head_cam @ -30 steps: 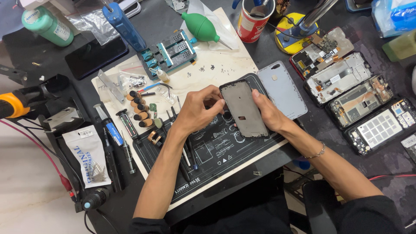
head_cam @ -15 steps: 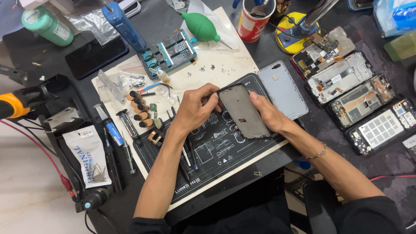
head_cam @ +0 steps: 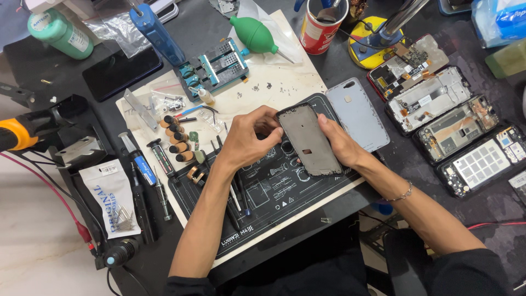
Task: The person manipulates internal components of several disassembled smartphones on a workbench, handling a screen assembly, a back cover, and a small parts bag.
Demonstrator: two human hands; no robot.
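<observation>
My left hand and my right hand together hold a dark grey phone frame tilted above the black repair mat. The left hand's fingers grip the frame's upper left edge. The right hand clasps its right side. A grey phone back cover lies on the mat just right of the frame.
Several opened phones lie at the right. A blue holder jig, green air blower, red cup and green bottle stand at the back. Screwdrivers, bits and a white packet lie at the left.
The phone frame has shifted slightly up and right in both hands, and my left fingers have moved onto its upper edge.
</observation>
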